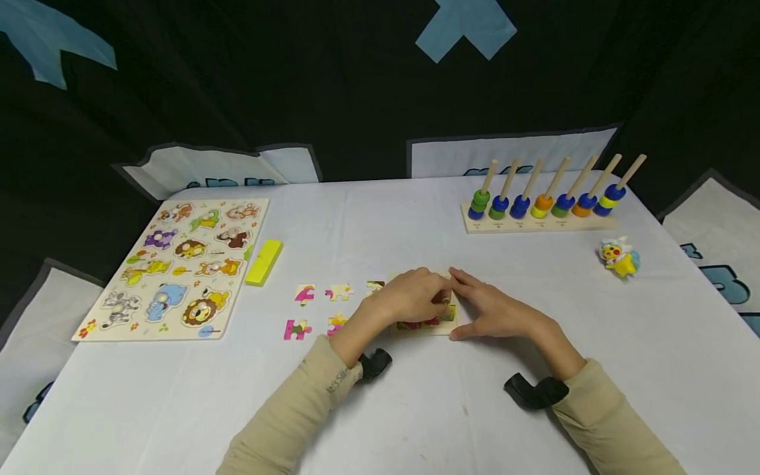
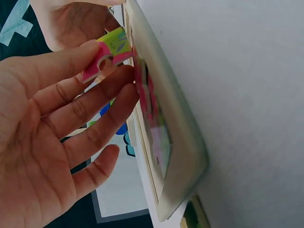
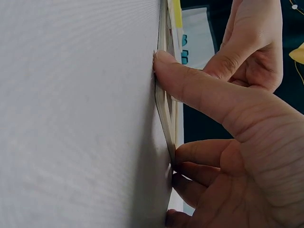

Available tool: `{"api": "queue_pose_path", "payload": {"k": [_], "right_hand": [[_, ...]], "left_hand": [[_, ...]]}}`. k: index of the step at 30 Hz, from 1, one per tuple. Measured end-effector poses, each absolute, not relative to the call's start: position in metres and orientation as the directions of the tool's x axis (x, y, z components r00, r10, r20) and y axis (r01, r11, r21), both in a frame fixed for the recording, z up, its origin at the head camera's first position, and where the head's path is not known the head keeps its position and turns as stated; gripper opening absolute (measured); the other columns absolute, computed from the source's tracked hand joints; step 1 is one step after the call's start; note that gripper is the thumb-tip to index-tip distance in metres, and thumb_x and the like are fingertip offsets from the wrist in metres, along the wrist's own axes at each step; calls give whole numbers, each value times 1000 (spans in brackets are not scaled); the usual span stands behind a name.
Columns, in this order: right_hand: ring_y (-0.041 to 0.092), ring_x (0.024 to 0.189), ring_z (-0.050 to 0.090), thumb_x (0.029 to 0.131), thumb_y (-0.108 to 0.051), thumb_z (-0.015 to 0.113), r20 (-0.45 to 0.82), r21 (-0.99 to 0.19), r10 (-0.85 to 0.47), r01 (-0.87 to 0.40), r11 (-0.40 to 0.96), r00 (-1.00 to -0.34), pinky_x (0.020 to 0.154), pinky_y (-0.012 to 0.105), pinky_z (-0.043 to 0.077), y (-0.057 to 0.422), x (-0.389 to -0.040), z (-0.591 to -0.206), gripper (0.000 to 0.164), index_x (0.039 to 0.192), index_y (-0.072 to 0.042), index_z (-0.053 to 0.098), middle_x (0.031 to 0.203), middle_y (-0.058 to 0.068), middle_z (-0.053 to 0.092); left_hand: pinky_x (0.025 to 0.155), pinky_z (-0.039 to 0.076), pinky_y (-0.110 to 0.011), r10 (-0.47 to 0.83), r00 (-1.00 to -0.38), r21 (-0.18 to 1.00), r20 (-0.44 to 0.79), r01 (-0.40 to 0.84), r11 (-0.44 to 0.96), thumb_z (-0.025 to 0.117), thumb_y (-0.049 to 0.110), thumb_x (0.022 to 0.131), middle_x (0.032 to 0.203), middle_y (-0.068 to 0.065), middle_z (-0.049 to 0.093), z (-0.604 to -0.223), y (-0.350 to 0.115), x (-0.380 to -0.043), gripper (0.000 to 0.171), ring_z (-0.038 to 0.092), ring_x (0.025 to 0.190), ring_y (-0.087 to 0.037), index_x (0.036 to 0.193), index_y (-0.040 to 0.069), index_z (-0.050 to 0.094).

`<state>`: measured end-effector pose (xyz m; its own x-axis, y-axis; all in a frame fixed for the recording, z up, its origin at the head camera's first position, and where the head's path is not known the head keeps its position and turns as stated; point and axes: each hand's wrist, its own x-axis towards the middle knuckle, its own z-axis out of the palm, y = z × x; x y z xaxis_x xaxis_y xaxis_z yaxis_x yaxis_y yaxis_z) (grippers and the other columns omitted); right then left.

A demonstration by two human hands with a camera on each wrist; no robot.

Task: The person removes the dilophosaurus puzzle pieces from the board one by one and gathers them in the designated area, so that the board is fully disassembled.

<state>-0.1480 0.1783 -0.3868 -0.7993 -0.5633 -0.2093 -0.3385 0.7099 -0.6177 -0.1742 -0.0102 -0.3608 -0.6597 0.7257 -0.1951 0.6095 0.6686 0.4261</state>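
My left hand [image 1: 415,297] bends over a small wooden puzzle board [image 1: 436,332]. In the left wrist view its thumb and fingers pinch a pink and yellow-green jigsaw piece [image 2: 116,42], held tilted at the board's inner face. Pink and green pieces [image 1: 415,325] lie inside the board's frame, partly covered by the left hand. My right hand [image 1: 489,307] holds the board at its right side, thumb at the near corner and forefinger at the far one. The right wrist view has the thumb [image 3: 175,71] and fingertips against the board's edge.
Several loose jigsaw pieces [image 1: 305,295] lie left of the board. Farther left are a large animal puzzle [image 1: 237,300] and a yellow block [image 1: 263,262]. At the back right stands a peg rack [image 1: 528,226] with coloured rings, near a small yellow figurine [image 1: 620,257].
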Motion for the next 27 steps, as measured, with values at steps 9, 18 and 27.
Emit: {"api": "queue_pose_path", "payload": {"k": [9, 18, 27], "right_hand": [[45, 144, 15, 78, -37, 78, -208, -617, -558, -335, 712, -803, 111, 61, 22, 176, -149, -387, 98, 147, 8, 25, 158, 25, 13], [45, 145, 14, 77, -36, 78, -218, -606, -548, -328, 724, -807, 112, 61, 21, 176, -147, -387, 99, 145, 11, 25, 158, 25, 13], [44, 145, 13, 76, -34, 79, -215, -601, -546, -331, 727, -810, 113, 58, 20, 176, -146, -388, 98, 144, 14, 26, 158, 26, 13]], "left_hand": [[54, 36, -19, 671, -736, 440, -92, 574, 690, 67, 24, 91, 65, 6, 57, -351, -17, -176, 14, 47, 57, -5, 95, 12, 68], [58, 44, -17, 683, -730, 512, 27, 597, 618, 72, 20, 87, 74, 0, 69, -331, -36, -175, 10, 58, 62, -7, 91, 11, 71], [60, 44, -19, 667, -744, 522, 48, 588, 618, 73, 20, 85, 70, 4, 68, -331, -80, -161, 7, 53, 61, -5, 83, 14, 71]]}}
